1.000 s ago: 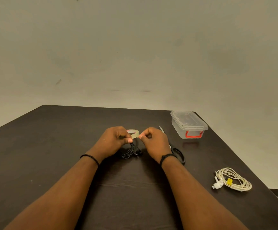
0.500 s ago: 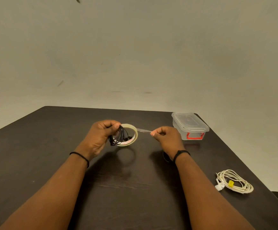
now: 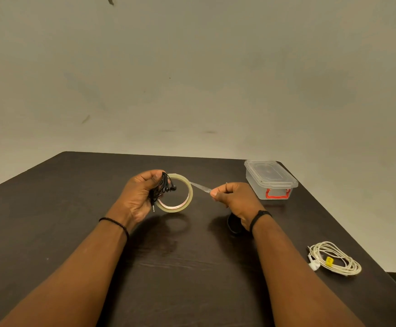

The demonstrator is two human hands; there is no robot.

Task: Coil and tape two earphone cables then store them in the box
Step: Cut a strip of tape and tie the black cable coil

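My left hand [image 3: 136,197] is raised above the dark table [image 3: 50,220] and grips a coiled black earphone cable [image 3: 162,187] together with a clear tape roll [image 3: 185,201]. A jack plug hangs below the bundle. My right hand [image 3: 233,198] pinches the free end of the tape strip [image 3: 199,187], which runs taut from the roll. A coiled white earphone cable [image 3: 335,259] with a yellow tag lies on the table at the right. The clear plastic box [image 3: 270,179] with a red latch stands lidded at the far right corner.
Black scissor handles [image 3: 233,226] show on the table under my right wrist, mostly hidden. The table's right edge runs close behind the white cable and the box. A plain wall stands beyond the far edge.
My hands have drawn apart and lifted off the table. The left carried the black cable and tape roll leftward; the right pulled a strip of tape out to the right.
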